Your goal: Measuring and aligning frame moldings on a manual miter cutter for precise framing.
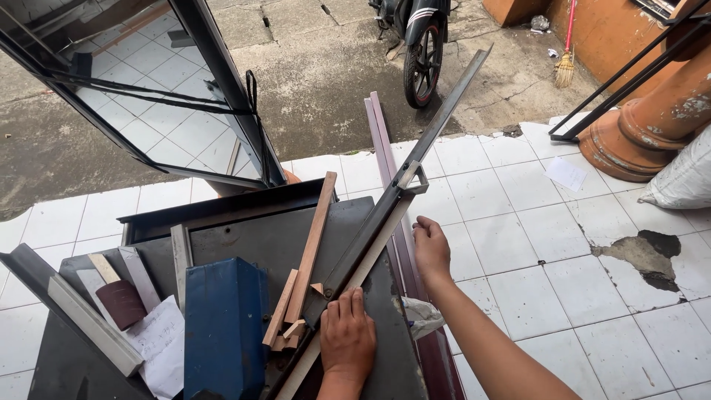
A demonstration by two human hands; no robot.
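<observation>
A long dark metal profile (415, 159) lies slanted across a dark metal worktable (252, 241) and juts out toward the upper right. My left hand (346, 337) presses flat on its near end, fingers closed against it. My right hand (431, 248) reaches out to the table's right edge, its fingers touching the side of the profile; whether it grips is unclear. Wooden strips (309, 248) lie just left of the profile. A maroon profile (385, 148) runs under it along the table's edge.
A blue metal box (226, 326), grey offcuts (95, 322), a sandpaper roll (121, 302) and paper (163, 344) sit on the table's left. A glazed frame (148, 89) leans behind. A motorbike wheel (424, 63), broom (566, 63), orange pillar base (641, 137) and white sack (685, 181) stand beyond on tiled floor.
</observation>
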